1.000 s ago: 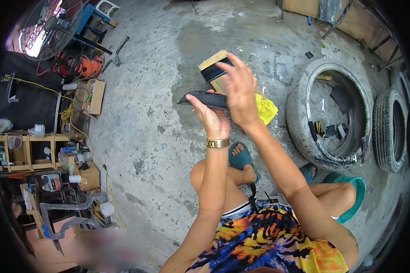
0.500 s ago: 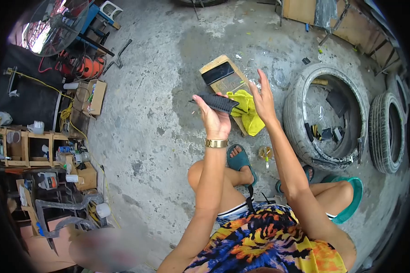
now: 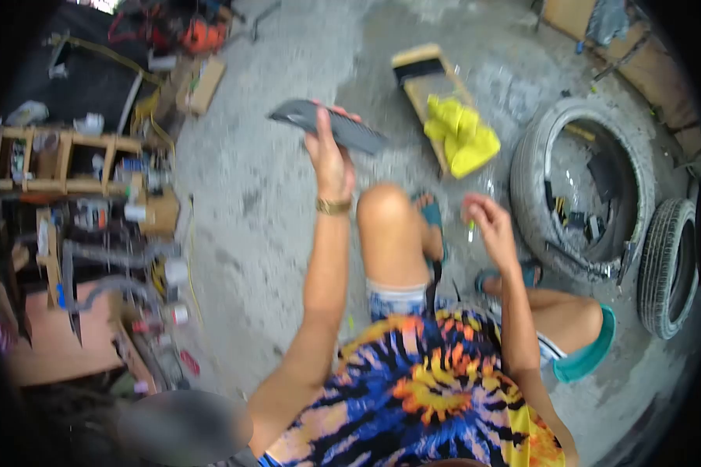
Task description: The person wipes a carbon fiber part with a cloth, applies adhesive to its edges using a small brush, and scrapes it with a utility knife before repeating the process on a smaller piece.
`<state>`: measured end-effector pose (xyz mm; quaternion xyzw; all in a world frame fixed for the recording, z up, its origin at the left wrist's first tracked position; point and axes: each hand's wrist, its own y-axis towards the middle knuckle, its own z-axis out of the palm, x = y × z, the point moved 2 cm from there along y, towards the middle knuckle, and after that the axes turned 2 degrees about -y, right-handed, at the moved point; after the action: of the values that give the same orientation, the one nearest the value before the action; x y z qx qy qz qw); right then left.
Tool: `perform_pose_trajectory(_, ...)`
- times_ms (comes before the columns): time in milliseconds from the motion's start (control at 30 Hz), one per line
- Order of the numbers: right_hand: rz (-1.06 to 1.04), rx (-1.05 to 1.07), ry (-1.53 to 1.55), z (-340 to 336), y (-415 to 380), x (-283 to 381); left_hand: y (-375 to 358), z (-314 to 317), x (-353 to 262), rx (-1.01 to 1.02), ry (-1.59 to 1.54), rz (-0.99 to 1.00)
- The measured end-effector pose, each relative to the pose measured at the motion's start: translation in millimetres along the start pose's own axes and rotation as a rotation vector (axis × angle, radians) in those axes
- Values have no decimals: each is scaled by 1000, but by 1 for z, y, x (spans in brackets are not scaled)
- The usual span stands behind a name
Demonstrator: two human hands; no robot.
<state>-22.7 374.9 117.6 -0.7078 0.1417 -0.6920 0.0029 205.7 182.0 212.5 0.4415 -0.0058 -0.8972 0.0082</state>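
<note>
My left hand [image 3: 331,159] is closed round a dark, ribbed rubber piece [image 3: 358,134], holding it up above the concrete floor with the thumb across it. My right hand [image 3: 491,226] is lower, by the right foot, with its fingers bent together. It covers the spot of a small container on the floor, and a yellow-green bit shows beside the fingers; motion blur hides what they grip, if anything. A yellow-green cloth [image 3: 461,136] lies crumpled on a wooden board [image 3: 438,84], apart from both hands. A black phone [image 3: 419,71] lies at the board's far end.
A large worn tire [image 3: 531,171] lies on the right with scraps inside its ring, and another tire [image 3: 666,268] leans beyond it. A teal basin [image 3: 592,354] is beside my right leg. Wooden shelves [image 3: 66,187] with clutter line the left side.
The view has shifted. My left hand has carried the rubber piece leftward, away from the board. My right hand has dropped from beside the cloth towards the small container, its fingers curling in.
</note>
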Motion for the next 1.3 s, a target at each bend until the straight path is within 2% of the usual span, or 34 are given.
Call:
perform_pose_trajectory(67,6,17,23,-4,-21,6,-26,-47,-9,-95,255,113)
perform_pose_trajectory(100,11,27,1,-6,-30,8,-49,-76,-1,-142,261,102)
perform_pose_trajectory(167,69,40,9,-6,-45,7,-86,-152,33,-232,542,107)
perform_pose_trajectory(233,98,53,1,-11,-60,0,-144,-212,89,-405,553,63)
perform_pose_trajectory(300,94,70,-29,-18,-71,0,-198,-198,107,-640,540,-143)
perform_pose_trajectory(500,86,58,-146,-38,-88,13,-231,-182,88,-712,418,-130)
perform_pose_trajectory(633,67,41,-158,-43,-86,10,-239,-149,47,-622,403,-55)
perform_pose_trajectory(733,47,69,-97,-39,-83,7,-244,-119,10,-363,609,13)
perform_pose_trajectory(767,58,81,-81,-37,-80,7,-243,-123,14,-285,714,170)
perform_pose_trajectory(833,34,81,-94,-28,-78,14,-240,-103,-3,-170,934,170)
perform_pose_trajectory(867,25,95,-83,-25,-77,14,-236,-96,-9,-161,925,179)
perform_pose_trajectory(933,17,108,-44,-16,-77,23,-227,-84,-17,-131,1203,162)
perform_pose_trajectory(1033,-1,108,-39,-12,-78,21,-218,-73,-26,-63,1232,74)
perform_pose_trajectory(1233,52,116,-41,-14,-83,13,-211,-69,-29,-70,1338,105)
perform_pose_trajectory(1300,57,127,-44,-17,-84,10,-210,-68,-29,-84,1338,62)
